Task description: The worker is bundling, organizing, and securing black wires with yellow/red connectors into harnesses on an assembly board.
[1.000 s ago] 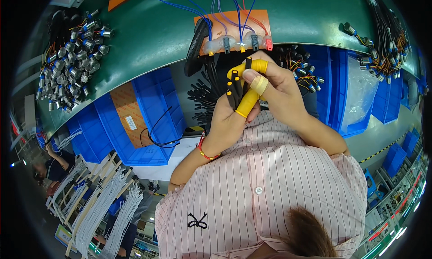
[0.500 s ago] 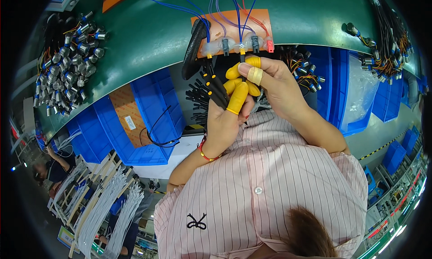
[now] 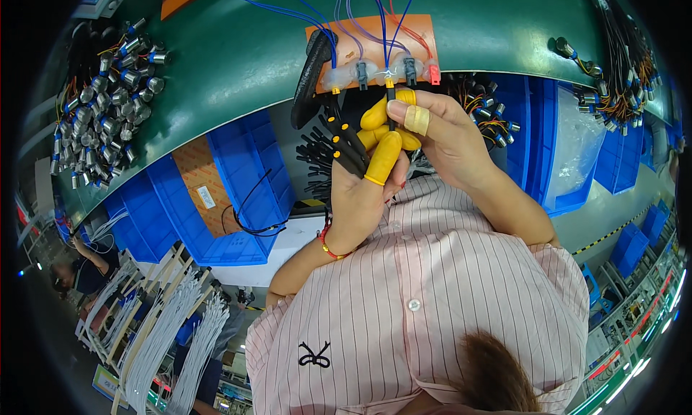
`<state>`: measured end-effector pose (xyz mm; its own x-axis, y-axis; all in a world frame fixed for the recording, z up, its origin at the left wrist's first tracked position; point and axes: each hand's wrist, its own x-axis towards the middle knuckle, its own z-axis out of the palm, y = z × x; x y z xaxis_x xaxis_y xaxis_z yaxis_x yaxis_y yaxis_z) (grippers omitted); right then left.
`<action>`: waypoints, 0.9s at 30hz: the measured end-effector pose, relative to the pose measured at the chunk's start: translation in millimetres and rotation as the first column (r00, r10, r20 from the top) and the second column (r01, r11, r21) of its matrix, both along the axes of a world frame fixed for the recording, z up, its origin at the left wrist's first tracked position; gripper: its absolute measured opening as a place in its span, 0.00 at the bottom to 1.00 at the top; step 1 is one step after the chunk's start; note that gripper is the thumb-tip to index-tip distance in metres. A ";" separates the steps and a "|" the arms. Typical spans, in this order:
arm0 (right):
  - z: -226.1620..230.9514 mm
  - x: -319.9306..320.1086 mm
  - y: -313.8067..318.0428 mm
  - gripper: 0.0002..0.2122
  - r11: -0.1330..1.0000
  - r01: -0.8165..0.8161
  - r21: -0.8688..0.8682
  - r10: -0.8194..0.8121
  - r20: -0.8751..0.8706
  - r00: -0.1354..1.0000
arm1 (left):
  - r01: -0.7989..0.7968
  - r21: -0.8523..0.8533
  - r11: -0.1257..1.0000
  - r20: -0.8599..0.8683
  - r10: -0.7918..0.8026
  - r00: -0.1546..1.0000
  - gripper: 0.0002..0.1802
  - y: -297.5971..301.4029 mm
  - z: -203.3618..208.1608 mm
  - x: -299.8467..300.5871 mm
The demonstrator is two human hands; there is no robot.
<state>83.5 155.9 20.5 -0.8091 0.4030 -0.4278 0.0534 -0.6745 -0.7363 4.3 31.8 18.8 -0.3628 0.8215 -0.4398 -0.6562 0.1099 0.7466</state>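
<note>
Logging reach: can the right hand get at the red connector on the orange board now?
Probably yes: the right hand is close by the red connector, with nothing visible between, though it pinches a black cable.

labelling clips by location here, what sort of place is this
Most likely a factory floor for wiring or cable assembly: an orange connector board at the edge of a green workbench, a heap of silver-capped cables at the left, and bundles of white cables beyond.

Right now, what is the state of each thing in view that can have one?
Left hand: holding several black cables
Right hand: pinching another black cable
Board: on table, wires attached
Silver parts: heaped
Cardboard: inside blue bin
Clear plastic: inside another blue bin
</note>
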 end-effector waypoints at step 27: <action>1.4 -4.9 2.6 0.15 0.994 -0.002 -0.106 -0.001 -0.030 1.000 | 0.023 0.043 0.999 0.074 -0.026 0.997 0.10 14.5 -0.7 -13.4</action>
<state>78.5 158.5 21.8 -0.8220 0.3565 -0.4440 0.0328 -0.7487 -0.6621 -9.2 46.3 18.1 -0.3098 0.8481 -0.4298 -0.7080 0.0960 0.6997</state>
